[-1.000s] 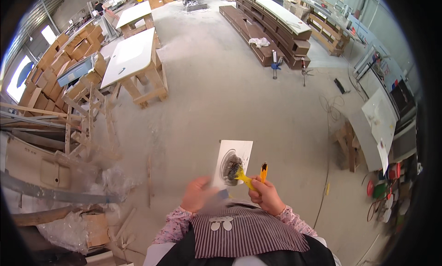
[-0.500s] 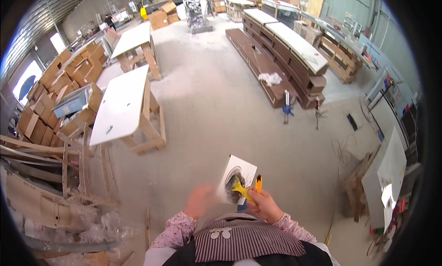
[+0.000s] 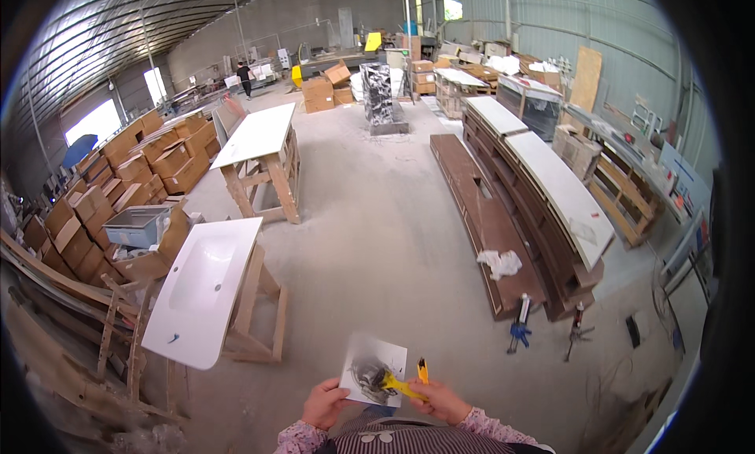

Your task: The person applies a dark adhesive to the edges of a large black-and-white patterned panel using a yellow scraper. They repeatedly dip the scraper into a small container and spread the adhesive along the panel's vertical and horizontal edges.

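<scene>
My left hand (image 3: 324, 404) grips the lower left edge of a small white board (image 3: 393, 355), thumb on top. Dark grey paste (image 3: 364, 369) is smeared in swirls over the board's middle. In my right hand (image 3: 440, 401) is a yellow putty knife (image 3: 404, 387), its blade down in the paste. A yellow and black tool, perhaps a utility knife (image 3: 423, 371), sticks up from the same hand; its lower part is hidden by the fingers. Both hands are in front of my striped apron (image 3: 425, 441).
A white sink top (image 3: 206, 285) rests on a wooden stand at left, a white-topped table (image 3: 259, 132) beyond it. Long brown cabinets (image 3: 480, 218) lie at right, with two caulking guns (image 3: 520, 328) (image 3: 576, 328) by their near end. Cardboard boxes (image 3: 185, 159) pile up at far left.
The view has tilted up, so the board and hands appear lower. My left hand, blurred beside the board before, now holds its edge. The putty knife stays on the paste.
</scene>
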A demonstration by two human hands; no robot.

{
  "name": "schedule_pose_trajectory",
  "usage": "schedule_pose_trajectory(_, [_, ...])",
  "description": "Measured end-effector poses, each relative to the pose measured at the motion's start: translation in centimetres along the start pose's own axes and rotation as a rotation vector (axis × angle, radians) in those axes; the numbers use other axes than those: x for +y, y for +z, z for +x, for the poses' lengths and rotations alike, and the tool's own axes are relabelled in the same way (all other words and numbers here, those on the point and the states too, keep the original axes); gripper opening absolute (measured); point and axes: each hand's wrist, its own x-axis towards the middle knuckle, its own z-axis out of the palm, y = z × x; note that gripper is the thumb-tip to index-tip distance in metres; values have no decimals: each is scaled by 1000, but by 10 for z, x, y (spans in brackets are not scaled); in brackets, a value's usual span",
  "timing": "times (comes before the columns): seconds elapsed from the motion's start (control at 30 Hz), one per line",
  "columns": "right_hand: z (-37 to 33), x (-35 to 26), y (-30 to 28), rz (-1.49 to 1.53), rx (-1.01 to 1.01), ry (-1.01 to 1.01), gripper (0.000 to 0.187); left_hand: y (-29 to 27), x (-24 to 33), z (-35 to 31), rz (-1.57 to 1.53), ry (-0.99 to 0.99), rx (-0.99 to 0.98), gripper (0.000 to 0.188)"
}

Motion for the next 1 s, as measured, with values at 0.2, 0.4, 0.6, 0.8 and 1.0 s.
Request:
schedule_pose_trajectory(0.2, [116, -137, -65, -8, 12, 1, 17, 11, 49, 191, 185, 111, -118, 38])
schedule_pose_trajectory(0.4, [210, -278, -111, 82, 94, -78, 16, 57, 121, 371, 113, -109, -172, 32])
schedule_pose_trajectory(0.6, [329, -412, -184, 333, -127, -245, 16, 65, 183, 559, -184, -169, -76, 25])
schedule_pose_trajectory(0.8, [450, -571, -264, 307, -184, -248, 20, 29, 235, 744, -194, -35, 260, 23])
schedule_pose_trajectory(1.0, [571, -729, -261, 178, -270, -11, 29, -56, 263, 861, -441, 127, 363, 26])
